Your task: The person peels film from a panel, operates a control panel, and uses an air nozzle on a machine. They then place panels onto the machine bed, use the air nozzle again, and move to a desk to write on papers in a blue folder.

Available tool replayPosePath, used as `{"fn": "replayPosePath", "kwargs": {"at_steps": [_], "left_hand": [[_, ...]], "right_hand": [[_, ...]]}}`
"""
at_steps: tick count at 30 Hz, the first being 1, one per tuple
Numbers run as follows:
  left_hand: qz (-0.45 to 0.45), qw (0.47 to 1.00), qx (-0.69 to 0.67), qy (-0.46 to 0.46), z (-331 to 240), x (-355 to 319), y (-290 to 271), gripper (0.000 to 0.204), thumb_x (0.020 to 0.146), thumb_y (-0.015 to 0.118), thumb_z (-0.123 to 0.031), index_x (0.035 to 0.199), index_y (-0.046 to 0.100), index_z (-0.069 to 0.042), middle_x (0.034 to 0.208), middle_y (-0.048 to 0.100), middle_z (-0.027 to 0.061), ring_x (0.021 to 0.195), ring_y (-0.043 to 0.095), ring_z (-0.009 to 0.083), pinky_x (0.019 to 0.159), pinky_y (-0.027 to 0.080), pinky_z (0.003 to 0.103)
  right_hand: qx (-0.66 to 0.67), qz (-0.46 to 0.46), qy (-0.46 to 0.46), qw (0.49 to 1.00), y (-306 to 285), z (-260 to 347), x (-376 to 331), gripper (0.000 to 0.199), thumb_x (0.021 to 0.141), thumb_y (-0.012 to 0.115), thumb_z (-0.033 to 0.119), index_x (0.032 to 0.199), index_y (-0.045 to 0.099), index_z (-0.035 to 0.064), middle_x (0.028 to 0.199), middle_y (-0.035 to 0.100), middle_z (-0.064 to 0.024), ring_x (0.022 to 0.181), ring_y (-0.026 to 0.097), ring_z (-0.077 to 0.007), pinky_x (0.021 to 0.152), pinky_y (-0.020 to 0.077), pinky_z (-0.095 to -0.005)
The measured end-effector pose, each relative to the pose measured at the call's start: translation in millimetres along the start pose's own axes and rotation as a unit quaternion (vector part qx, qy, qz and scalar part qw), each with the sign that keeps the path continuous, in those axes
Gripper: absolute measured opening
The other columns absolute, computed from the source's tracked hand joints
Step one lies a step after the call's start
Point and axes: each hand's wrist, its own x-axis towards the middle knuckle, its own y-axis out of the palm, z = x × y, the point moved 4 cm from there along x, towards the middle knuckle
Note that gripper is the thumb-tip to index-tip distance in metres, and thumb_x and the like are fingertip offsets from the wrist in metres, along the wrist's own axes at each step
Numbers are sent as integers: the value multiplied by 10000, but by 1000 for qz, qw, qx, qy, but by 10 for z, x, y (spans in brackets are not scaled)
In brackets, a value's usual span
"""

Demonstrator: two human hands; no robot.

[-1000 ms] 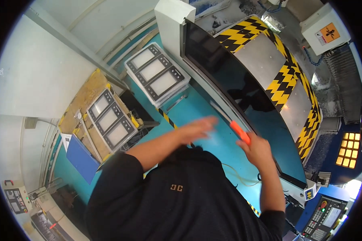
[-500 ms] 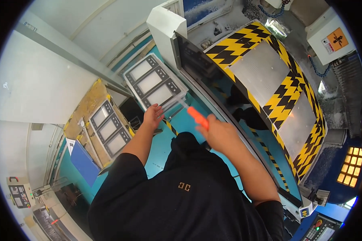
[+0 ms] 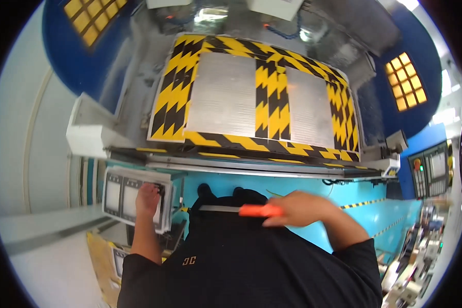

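Observation:
My right hand [image 3: 300, 209] is closed around an orange-handled tool [image 3: 259, 210]. Its long, flat grey metal blade points left across the front of my black shirt, level and touching nothing that I can make out. To the left, my left hand [image 3: 148, 199] is over the right part of a stack of pale sheets [image 3: 129, 201] with black-framed rectangular windows. Blur hides how its fingers lie and whether they touch the top sheet.
Ahead stands a machine bed edged in yellow-black striped tape [image 3: 272, 102], with silver plates [image 3: 220, 97] set in it. A metal rail [image 3: 241, 173] runs along its front. A control panel [image 3: 430, 169] is at the right, a tan board [image 3: 100, 256] at lower left.
My view has turned right, so the machine bed now lies straight ahead. The tool has swung from the sheet stack to in front of my body. My left hand is now over the stack.

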Motion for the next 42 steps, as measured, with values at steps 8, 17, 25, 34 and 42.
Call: {"fn": "replayPosePath", "kwargs": {"at_steps": [8,17,25,34,42], "left_hand": [[13,916,400,28,-106,-181,-54,255,906,575,-138,1160,604,-142,1000,674,16,875,641,165,745,509,335],[-104,908,406,9,-137,-605,-717,184,908,609,-162,1075,649,-98,844,658,48,689,628,159,551,480,295],[-200,879,425,-86,3,-800,-1446,252,969,611,-345,999,621,-95,809,664,50,649,633,182,549,505,330],[-174,815,503,-227,-63,-666,-1689,494,946,632,-556,1022,614,-68,891,692,96,783,671,269,733,540,456],[-164,730,598,-287,-218,-606,-1640,741,900,596,-719,1111,606,-8,1050,699,155,904,673,333,813,538,500]], "right_hand": [[-158,-296,218,916,-1074,-560,172,446,960,644,442,1106,587,24,917,715,-229,883,695,-447,774,527,-554],[37,-372,124,919,-2023,-443,1620,462,978,599,415,1141,646,-15,955,729,-227,890,724,-357,794,557,-467],[-236,-329,-5,914,-1075,132,989,312,947,656,304,1046,578,18,795,696,-150,745,699,-361,655,550,-447],[-300,-254,76,916,-708,-41,-311,233,860,724,221,971,602,57,753,662,-102,729,690,-285,638,530,-371],[-239,-251,254,903,-534,-562,-962,286,897,725,303,976,597,60,728,685,-118,686,689,-319,606,521,-429]]}}
